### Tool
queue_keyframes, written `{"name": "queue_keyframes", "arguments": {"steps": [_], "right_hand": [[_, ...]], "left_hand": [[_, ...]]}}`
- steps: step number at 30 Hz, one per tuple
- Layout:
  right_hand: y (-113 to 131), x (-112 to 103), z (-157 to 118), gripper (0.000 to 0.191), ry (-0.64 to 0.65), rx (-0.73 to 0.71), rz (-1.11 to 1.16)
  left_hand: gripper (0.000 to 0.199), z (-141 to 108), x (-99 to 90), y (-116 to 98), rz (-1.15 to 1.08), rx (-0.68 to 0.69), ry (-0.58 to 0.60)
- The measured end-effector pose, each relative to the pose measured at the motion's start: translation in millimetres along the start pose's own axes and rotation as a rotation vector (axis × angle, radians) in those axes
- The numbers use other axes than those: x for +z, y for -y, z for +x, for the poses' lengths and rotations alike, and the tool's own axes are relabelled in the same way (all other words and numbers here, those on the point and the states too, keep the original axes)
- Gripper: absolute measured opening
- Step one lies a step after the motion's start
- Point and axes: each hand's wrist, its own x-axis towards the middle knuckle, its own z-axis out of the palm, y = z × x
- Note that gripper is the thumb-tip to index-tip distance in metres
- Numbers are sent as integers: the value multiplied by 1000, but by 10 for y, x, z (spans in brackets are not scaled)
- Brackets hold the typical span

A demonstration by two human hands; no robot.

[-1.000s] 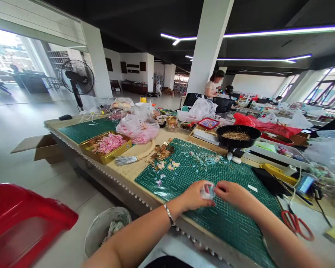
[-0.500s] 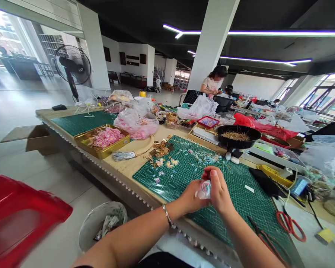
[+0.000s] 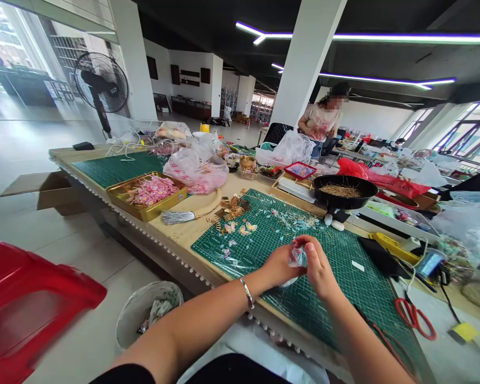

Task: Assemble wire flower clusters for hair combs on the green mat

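Note:
My left hand (image 3: 280,265) and my right hand (image 3: 319,266) are together over the front of the green cutting mat (image 3: 336,298). Between them is a small clear plastic bag (image 3: 297,257) with something pinkish in it, too small to name. The fingers of both hands are closed around the bag, and part of it shows below my left hand. To the left on the mat lie butterfly-shaped pieces (image 3: 248,228) and smaller purple ones (image 3: 226,253). Behind them is a pile of gold hair combs (image 3: 232,209). Pale blue bits (image 3: 292,221) are scattered farther back.
Red-handled scissors (image 3: 415,318) lie at the right, near a yellow power strip (image 3: 392,247). A black pan (image 3: 344,189) of gold sticks stands behind the mat. A gold tray (image 3: 146,213) of pink flowers and a brush (image 3: 178,217) sit left. A person (image 3: 320,120) stands beyond.
The bag has shifted within my hands, and more of it now shows beneath the left one. The person in the background has moved right and turned.

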Motion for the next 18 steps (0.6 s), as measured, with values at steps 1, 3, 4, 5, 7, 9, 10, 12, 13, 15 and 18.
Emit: {"name": "queue_keyframes", "arguments": {"steps": [1,3,4,5,7,9,10,12,13,15,18], "right_hand": [[-13,-2,1,42,-3,-3,24],[-36,-14,-9,44,-18,5,53],[-48,-24,-19,46,-19,17,61],[-60,-34,-32,48,-17,31,66],[-82,-53,-60,52,2,39,71],[-91,-57,-83,56,48,-13,45],[-90,-54,-89,57,70,-57,4],[-78,-42,-87,58,104,-141,-118],[-69,-40,-78,57,114,-159,-183],[-47,-56,-48,57,119,-145,-274],[22,-129,25,55,141,-96,-281]], "left_hand": [[33,17,1,6,-9,-1,-16],[39,31,-1,20,-10,5,-46],[40,29,-5,26,-9,12,-58],[41,24,-10,30,-11,18,-67],[42,7,-24,28,-23,22,-66],[41,-8,-36,12,-35,24,-55],[39,-12,-41,-1,-39,30,-36],[33,-15,-49,-32,-49,56,20],[30,-14,-53,-47,-52,70,47],[28,-13,-60,-71,-44,82,77],[31,-17,-63,-80,-22,72,50]]}}
